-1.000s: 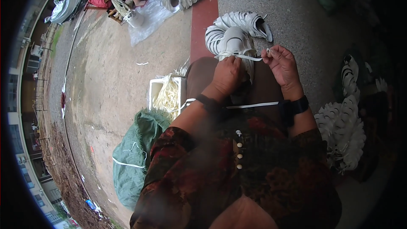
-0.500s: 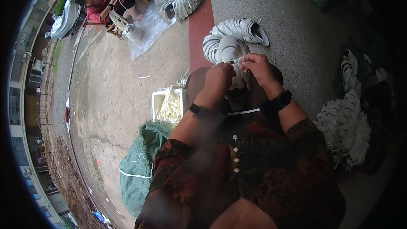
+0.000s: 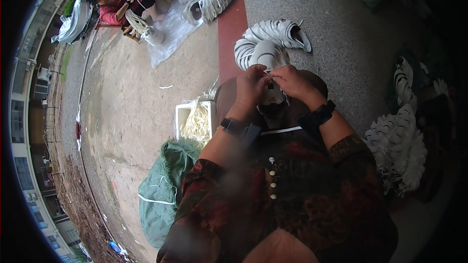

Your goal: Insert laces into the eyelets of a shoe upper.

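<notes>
A pale grey-white shoe upper point(image 3: 267, 54) lies over my knees, its rounded toe pointing away from me. My left hand point(image 3: 250, 88) is closed at the left edge of its lacing opening, gripping the upper. From the other side my right hand point(image 3: 294, 84) pinches a thin white shoelace, most of it covered by the fingers. The fingertips of both hands meet over the opening, so the eyelets there are hidden. Just beyond the toe, a curved row of nested white shoe uppers point(image 3: 275, 33) rests on the speckled floor.
Left of my knees stands a white foam box point(image 3: 180, 116) of pale laces point(image 3: 197, 122), with a green woven sack point(image 3: 158, 197) nearer me. More uppers point(image 3: 397, 148) are piled at right. A co-worker point(image 3: 113, 7) sits at far left beside stacked uppers point(image 3: 218, 0) on plastic sheeting.
My right hand has come down and left, my left hand has turned up slightly, and their fingertips now meet. The shoelace between them shows less.
</notes>
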The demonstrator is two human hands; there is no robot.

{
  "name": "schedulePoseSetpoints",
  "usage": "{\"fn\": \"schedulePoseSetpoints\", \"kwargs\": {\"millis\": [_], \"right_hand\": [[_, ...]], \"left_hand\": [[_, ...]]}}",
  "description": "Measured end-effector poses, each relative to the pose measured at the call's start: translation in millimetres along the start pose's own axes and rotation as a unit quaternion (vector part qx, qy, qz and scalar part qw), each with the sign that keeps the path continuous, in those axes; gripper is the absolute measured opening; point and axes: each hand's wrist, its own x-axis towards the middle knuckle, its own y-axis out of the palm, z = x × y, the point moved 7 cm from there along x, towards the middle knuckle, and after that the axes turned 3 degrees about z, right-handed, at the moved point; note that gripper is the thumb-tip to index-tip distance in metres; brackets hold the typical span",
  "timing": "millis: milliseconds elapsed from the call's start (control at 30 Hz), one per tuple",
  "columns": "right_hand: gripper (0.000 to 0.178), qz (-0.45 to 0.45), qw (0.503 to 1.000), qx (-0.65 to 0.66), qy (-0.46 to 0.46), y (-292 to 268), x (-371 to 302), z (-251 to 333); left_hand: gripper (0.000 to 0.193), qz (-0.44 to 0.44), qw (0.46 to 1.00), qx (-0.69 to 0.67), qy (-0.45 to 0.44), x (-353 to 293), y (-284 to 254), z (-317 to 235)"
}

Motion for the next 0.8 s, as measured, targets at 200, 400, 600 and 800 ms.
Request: {"fn": "schedulePoseSetpoints", "kwargs": {"millis": [200, 400, 600, 800], "right_hand": [[0.011, 0.067, 0.996, -0.019, -0.046, 5, 1, 4], [0.01, 0.058, 0.997, -0.015, -0.047, 8, -2, -3], [0.01, 0.009, 0.995, 0.097, -0.002, 10, 1, -10], [0.007, -0.027, 0.995, 0.099, -0.008, -9, -1, 53]], "left_hand": [[0.015, 0.059, 0.987, -0.119, -0.094, 6, 0, 23], [0.012, 0.063, 0.99, -0.107, -0.072, 8, 3, 24], [0.014, 0.088, 0.961, 0.226, 0.135, -21, 3, 1], [0.012, 0.07, 0.929, 0.28, 0.231, -29, 23, -4]]}}
